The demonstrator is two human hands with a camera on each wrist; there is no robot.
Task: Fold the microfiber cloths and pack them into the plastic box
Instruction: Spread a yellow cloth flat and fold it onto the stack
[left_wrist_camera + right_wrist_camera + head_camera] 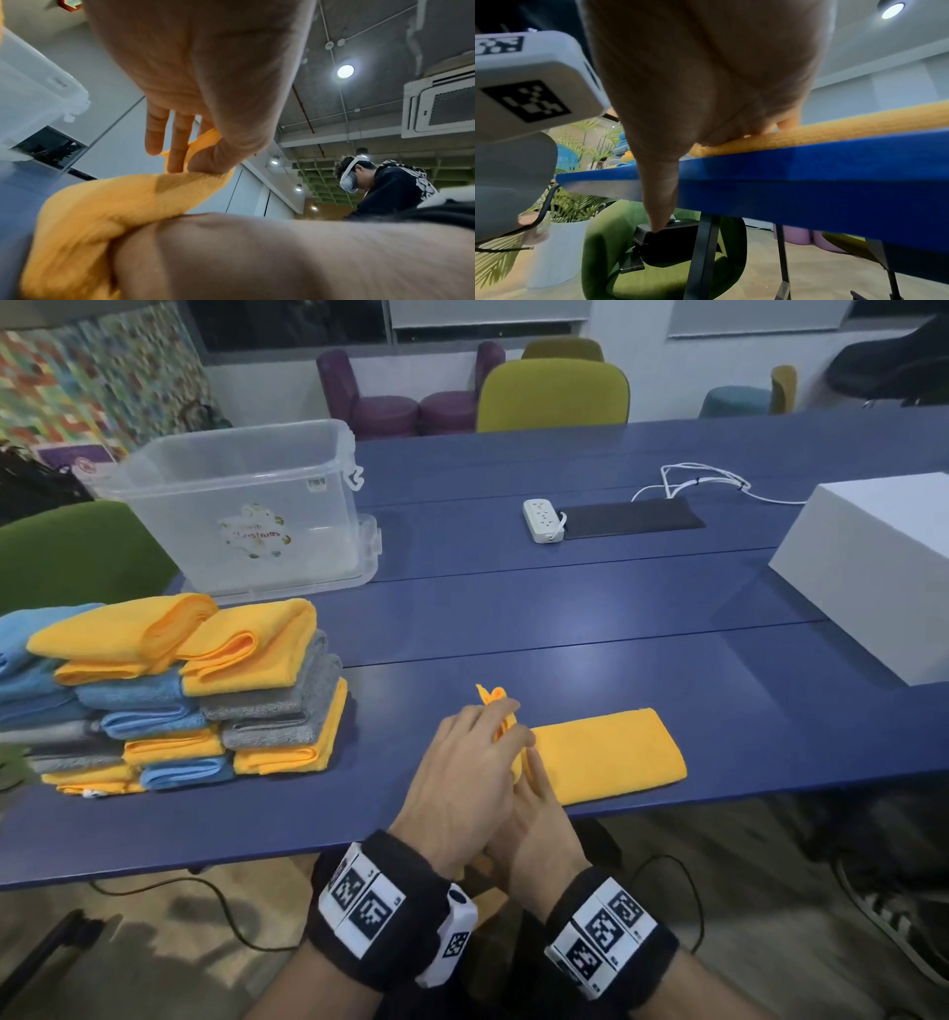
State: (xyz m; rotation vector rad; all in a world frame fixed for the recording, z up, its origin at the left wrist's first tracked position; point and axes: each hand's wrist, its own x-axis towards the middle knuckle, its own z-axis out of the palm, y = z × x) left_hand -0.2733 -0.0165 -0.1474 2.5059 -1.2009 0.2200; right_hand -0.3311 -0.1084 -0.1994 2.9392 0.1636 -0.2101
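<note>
Both hands [493,793] on fuzzy orange cloth [611,755] — flat rectangle.

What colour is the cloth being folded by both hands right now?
Orange-yellow: the microfiber cloth on the blue table, clearest in the head view.

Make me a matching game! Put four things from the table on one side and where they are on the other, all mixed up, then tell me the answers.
Things:
1. plastic box
2. stack of folded cloths
3. orange cloth
4. white box

Places:
A. far right side of the table
B. front edge, held by both hands
C. back left, behind the stack
D. front left of the table

Pairs: 1-C, 2-D, 3-B, 4-A
</note>
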